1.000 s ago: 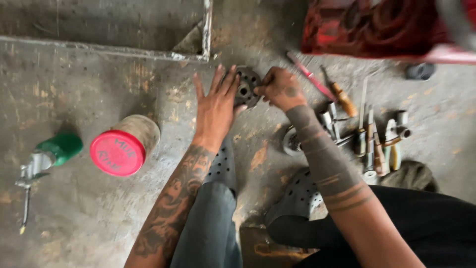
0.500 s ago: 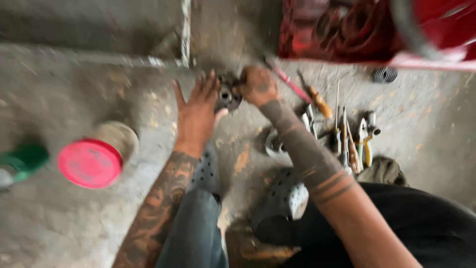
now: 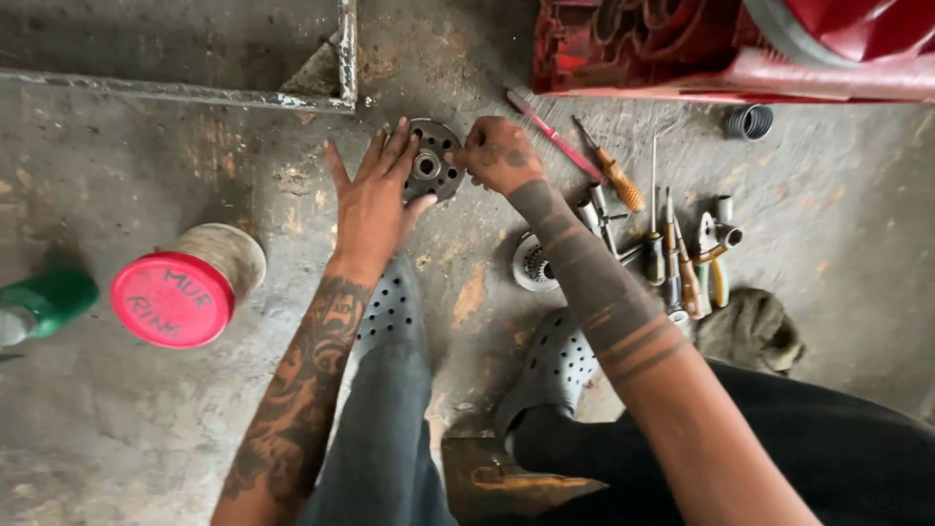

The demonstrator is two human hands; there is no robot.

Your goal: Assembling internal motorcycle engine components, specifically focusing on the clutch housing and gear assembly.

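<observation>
Nearest the camera, the person's knees and two grey perforated clogs (image 3: 560, 365) sit on the stained concrete floor (image 3: 117, 419), with a dark flat piece of metal (image 3: 506, 477) between the legs by the bottom edge. Beyond them both forearms reach out to a round perforated metal disc with a central hub (image 3: 429, 164) lying flat on the floor just short of the angle-iron frame (image 3: 346, 58). The left hand (image 3: 373, 200) lies flat, fingers straight and spread, fingertips resting on the disc's left rim, pinning it rather than gripping it. The right hand (image 3: 499, 154) is curled with fingers bunched together at the disc's right edge; whether they pinch something small there cannot be told. Compared with a second ago the hands and disc keep the same arrangement and only the head view has swung, so the work on the disc looks to be continuing in place, as a judgement. To the left stands a jar with a pink lid (image 3: 175, 297) and, at the left edge, a green bottle (image 3: 49, 300), both well apart from the hands. Right of the right forearm lie a second toothed round part (image 3: 534, 263), a row of screwdrivers and pliers (image 3: 682, 248), a rag (image 3: 750, 329) and a coiled spring (image 3: 748, 121); a red machine body (image 3: 682, 49) closes off the far right corner
</observation>
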